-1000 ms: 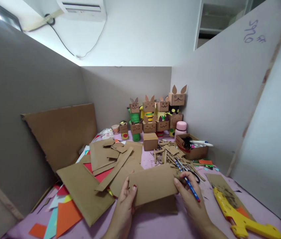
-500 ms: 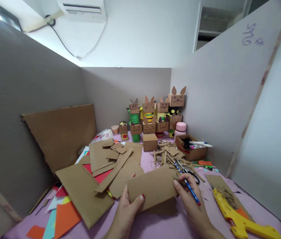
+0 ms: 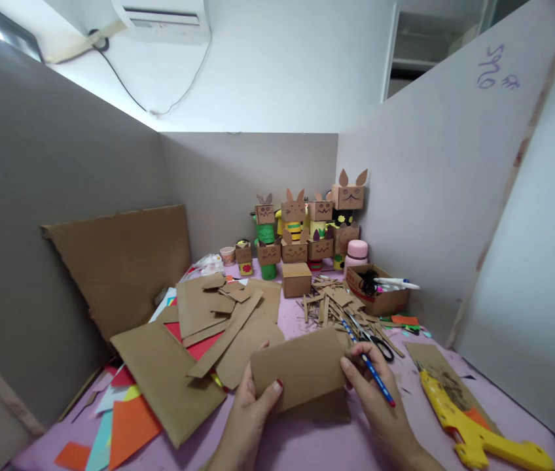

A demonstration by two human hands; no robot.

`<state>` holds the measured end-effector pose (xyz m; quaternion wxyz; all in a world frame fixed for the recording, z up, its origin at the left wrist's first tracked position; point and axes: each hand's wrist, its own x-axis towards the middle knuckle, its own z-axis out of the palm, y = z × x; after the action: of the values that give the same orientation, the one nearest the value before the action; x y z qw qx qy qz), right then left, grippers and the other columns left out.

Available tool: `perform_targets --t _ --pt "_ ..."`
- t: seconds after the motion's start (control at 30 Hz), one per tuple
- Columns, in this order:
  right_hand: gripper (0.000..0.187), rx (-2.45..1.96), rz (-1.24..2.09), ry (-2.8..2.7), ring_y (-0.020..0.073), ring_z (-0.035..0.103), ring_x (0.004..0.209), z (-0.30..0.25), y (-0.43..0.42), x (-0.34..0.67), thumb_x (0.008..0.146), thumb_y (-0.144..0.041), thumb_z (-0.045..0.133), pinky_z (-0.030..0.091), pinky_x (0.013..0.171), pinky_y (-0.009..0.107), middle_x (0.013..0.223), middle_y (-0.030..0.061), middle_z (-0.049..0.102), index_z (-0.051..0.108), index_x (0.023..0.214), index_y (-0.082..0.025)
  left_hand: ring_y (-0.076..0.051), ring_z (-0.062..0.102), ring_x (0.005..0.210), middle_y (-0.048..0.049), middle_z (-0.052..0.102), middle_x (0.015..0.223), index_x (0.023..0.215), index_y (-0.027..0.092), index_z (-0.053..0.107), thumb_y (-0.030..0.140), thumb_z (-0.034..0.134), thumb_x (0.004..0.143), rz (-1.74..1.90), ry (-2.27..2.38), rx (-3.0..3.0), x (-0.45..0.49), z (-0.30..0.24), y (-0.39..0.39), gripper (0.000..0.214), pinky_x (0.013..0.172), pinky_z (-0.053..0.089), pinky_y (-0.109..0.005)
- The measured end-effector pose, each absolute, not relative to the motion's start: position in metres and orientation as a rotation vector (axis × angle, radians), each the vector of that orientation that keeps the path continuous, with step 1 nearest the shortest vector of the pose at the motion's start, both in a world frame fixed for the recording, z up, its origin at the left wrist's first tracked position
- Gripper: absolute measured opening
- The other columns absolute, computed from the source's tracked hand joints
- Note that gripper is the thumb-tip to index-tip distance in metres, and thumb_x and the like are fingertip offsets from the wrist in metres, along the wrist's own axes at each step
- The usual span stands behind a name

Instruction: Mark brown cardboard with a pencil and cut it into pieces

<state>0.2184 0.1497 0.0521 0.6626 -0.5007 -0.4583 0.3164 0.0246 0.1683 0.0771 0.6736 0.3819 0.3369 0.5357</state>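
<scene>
A brown cardboard rectangle is held up just above the pink table, gripped at both ends. My left hand clasps its left edge, thumb on the front face. My right hand pinches its right edge while also holding a blue pencil that points up and away. Another cardboard piece lies flat under the held one.
Loose cardboard sheets and strips and coloured paper lie to the left. A yellow glue gun is at the right, scissors and a box of pens behind it. Cardboard animal figures stand at the back.
The cardboard rectangle has been drawn slightly nearer and its left end regripped, with my left thumb now lower on its face. My right hand stays at the right edge.
</scene>
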Motion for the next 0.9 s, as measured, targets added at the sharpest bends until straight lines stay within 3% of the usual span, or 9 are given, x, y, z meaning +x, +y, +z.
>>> perform_targets --t 0.33,0.5,0.57,0.67,0.9 --pt "0.024 -1.213 0.591 -1.042 0.0163 0.05 0.07 0.061 0.145 0.221 0.083 -0.048 0.056 0.041 0.062 0.026 0.076 -0.0026 0.052 0.05 0.086 -0.025 -0.024 0.058 0.114 -0.0084 0.064 0.124 0.146 0.025 0.02 0.028 0.066 0.079 1.139 0.753 0.875 0.021 0.071 0.169 0.082 0.095 0.045 -0.034" --pt "0.033 -1.231 0.275 -1.09 0.0235 0.055 0.101 0.062 0.136 0.228 0.092 -0.046 0.042 0.042 0.084 0.035 0.11 0.0066 0.062 0.058 0.112 -0.026 -0.025 0.063 0.107 -0.0095 0.068 0.118 0.141 0.023 0.035 0.029 0.072 0.072 1.203 0.806 0.853 0.023 0.071 0.168 0.078 0.093 0.047 -0.035" --pt "0.026 -1.159 0.137 -1.212 0.0224 0.059 0.095 0.06 0.13 0.227 0.091 -0.041 0.047 0.044 0.078 0.032 0.1 0.0052 0.067 0.065 0.102 -0.027 -0.027 0.065 0.103 -0.0113 0.069 0.116 0.137 0.021 0.041 0.029 0.074 0.07 1.217 0.845 0.837 0.024 0.072 0.168 0.076 0.09 0.049 -0.036" --pt "0.021 -0.997 0.114 -1.357 0.0167 0.062 0.069 0.057 0.121 0.216 0.091 -0.032 0.049 0.046 0.064 0.026 0.071 -0.0004 0.067 0.066 0.081 -0.026 -0.028 0.065 0.103 -0.0137 0.068 0.117 0.134 0.017 0.045 0.029 0.074 0.069 1.237 0.872 0.816 0.025 0.072 0.167 0.072 0.089 0.05 -0.037" --pt "0.026 -0.942 0.057 -1.557 0.0129 0.063 0.058 0.055 0.118 0.2 0.093 -0.023 0.041 0.045 0.058 0.022 0.064 0.0001 0.067 0.063 0.08 -0.023 -0.027 0.061 0.109 -0.0126 0.067 0.119 0.134 0.017 0.043 0.029 0.069 0.075 1.275 0.849 0.851 0.031 0.073 0.163 0.066 0.092 0.047 -0.036"
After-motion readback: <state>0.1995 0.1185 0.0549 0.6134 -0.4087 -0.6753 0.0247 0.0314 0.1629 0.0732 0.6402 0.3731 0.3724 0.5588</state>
